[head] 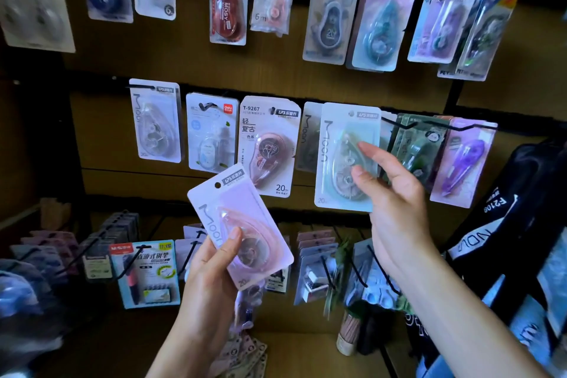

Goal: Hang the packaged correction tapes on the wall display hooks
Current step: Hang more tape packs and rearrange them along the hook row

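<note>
Pink pack pinched in left hand, long axis tilted up-left, hang hole on top, below-left of mint pack. Right hand, fingers spread, touches mint pack on its hook; left is nearer pink.

A brown board wall is crossed by dark horizontal rails. A black bag is seen at the right. The lower left is dim and blurred, possibly shelving.

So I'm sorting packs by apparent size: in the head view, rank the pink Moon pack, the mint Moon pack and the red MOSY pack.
1. pink Moon pack and mint Moon pack: alike, pink is nearer
2. red MOSY pack
</note>
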The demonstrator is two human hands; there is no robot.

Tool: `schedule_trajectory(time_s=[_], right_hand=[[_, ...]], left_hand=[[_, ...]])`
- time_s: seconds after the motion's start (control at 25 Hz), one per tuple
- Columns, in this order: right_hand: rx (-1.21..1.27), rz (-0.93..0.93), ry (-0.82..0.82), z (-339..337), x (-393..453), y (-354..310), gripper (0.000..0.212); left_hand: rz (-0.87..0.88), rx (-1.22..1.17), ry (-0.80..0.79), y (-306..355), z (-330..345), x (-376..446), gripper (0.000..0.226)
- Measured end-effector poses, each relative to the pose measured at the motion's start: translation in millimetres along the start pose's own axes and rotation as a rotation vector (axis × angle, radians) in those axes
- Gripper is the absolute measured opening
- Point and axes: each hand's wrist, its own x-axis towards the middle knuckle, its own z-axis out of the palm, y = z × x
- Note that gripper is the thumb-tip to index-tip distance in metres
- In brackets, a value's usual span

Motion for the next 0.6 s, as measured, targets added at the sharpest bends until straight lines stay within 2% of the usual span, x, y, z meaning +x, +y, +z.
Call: schedule_trajectory(time_s=[0.12, 0.36, 0.6], right_hand=[[0.022, 0.002, -0.022, 1, 0, -3, 0.034], [0.006, 0.004, 0.045, 5, 4, 1, 0.03], [-0.285, 0.065, 0.079, 30, 56, 26, 0.029]], left_hand=[[0.005, 0.033, 0.018, -2, -5, 0, 0.037], [0.003, 0.054, 0.002, -1, -10, -2, 0.027], [0.001, 0.12, -0.009, -7, -15, -2, 0.032]])
